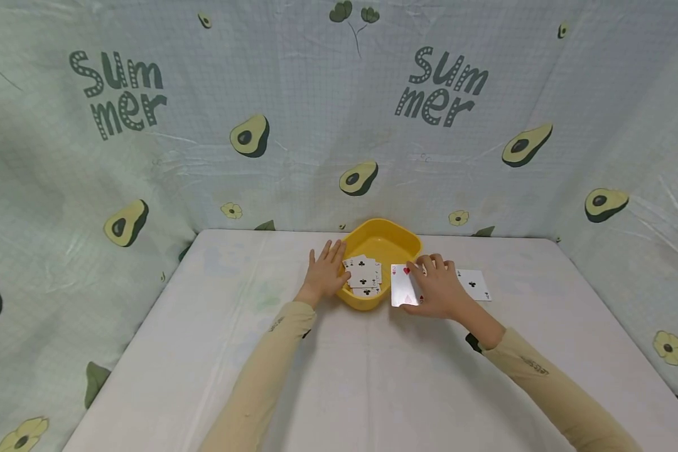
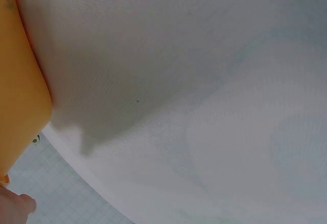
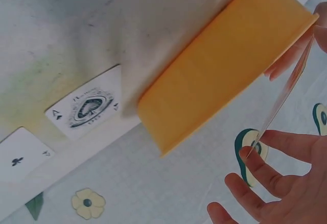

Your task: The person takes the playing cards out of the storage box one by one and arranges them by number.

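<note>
One yellow bin [image 1: 383, 243], shallow, round-cornered, upright toward the far edge of a white table [image 1: 294, 402]. Inside, at the near end: a loose pile of playing cards [image 1: 364, 274], face up, clubs uppermost, edges unevenly overlapped. To the right of the bin, flat on the table and apart from each other: an ace of spades [image 3: 88, 105] near the bin's outer wall, an ace of clubs [image 3: 21, 157] farther out. In the head view, right hand [image 1: 437, 289] in front of this pair, with the ace of spades mostly or wholly hidden.

Right hand: narrow pinch on one hearts card [image 1: 401, 286], face up, thumb at the near edge, finger at the far edge; value unclear, part of the face covered. Card raised off the table at the bin's right rim, nearly edge-on in the right wrist view. Left hand [image 1: 324, 275]: fingers straight and spread along the bin's left rim, thumb beside the pile.

Table pale, faintly creased, shadowed beside the bin. Behind and at both sides: light hanging cloth [image 1: 305, 75], wrinkled, printed with "summer" lettering [image 1: 118, 94], avocado halves [image 1: 358, 178] and flowers [image 1: 671, 348]. Beige sleeves [image 1: 268, 370], dark marking near each cuff.
</note>
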Tool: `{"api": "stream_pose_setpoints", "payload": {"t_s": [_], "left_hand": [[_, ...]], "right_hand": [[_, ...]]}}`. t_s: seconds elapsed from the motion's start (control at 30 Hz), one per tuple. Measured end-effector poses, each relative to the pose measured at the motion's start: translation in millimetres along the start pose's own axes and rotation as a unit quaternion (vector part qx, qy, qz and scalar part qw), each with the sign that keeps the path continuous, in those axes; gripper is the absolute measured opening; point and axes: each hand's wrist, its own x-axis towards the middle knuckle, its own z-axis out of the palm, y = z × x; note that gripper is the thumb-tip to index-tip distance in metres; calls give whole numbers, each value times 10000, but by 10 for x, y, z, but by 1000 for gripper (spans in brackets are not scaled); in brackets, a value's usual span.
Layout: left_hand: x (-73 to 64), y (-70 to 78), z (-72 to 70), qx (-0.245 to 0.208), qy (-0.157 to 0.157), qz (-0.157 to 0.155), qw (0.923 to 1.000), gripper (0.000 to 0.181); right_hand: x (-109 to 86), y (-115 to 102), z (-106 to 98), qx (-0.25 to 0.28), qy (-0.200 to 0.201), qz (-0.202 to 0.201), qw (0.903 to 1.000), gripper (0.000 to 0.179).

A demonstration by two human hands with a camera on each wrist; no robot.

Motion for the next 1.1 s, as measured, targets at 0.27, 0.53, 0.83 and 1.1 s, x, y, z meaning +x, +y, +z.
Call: {"api": "stream_pose_setpoints", "payload": {"t_s": [0.27, 0.53, 0.83, 1.1], "left_hand": [[-2, 9, -8, 21, -6, 44, 10000, 68], [-3, 8, -5, 40, 97, 17, 9999, 69], [-2, 3, 4, -84, 42, -6, 10000, 69], [-2, -3, 10, -101, 67, -13, 9999, 69]], "right_hand": [[-196, 49, 76, 196, 98, -105, 9997, 85], [-385, 143, 177, 86, 100, -138, 9998, 83], [-535, 273, 290, -148, 116, -310, 9993, 81], [-635, 432, 376, -273, 267, -477, 9981, 79]]}}
